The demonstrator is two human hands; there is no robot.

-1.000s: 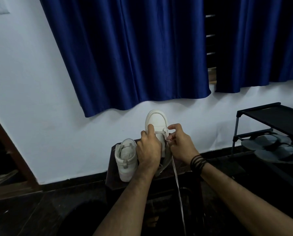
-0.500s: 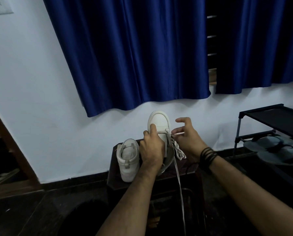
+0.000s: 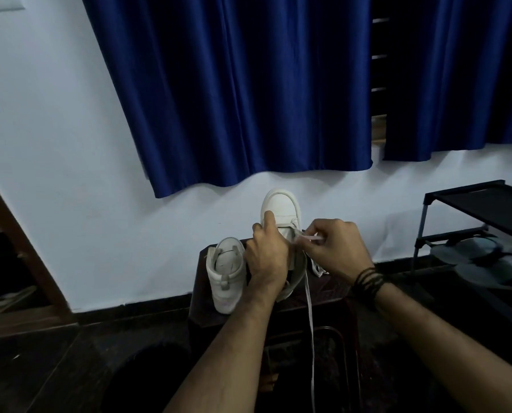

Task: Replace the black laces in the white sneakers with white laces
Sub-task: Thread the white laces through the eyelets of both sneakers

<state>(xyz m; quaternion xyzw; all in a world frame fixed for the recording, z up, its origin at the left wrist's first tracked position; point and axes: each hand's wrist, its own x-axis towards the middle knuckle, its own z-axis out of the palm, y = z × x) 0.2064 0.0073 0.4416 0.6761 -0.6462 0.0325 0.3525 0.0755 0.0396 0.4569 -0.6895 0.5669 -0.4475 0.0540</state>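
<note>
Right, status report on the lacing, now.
Left hand grips the tilted sneaker. Right hand pinches the white lace at the eyelets. Second sneaker beside it, unlaced. Nothing in the way.

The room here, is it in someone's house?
Probably yes, a room at home: blue curtains hang on a white wall, and a black shoe rack holds sandals beside the stool.

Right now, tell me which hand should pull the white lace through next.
Probably the right hand: it already pinches the white lace beside the tilted sneaker. The left hand grips that sneaker and steadies it on the stool.
</note>
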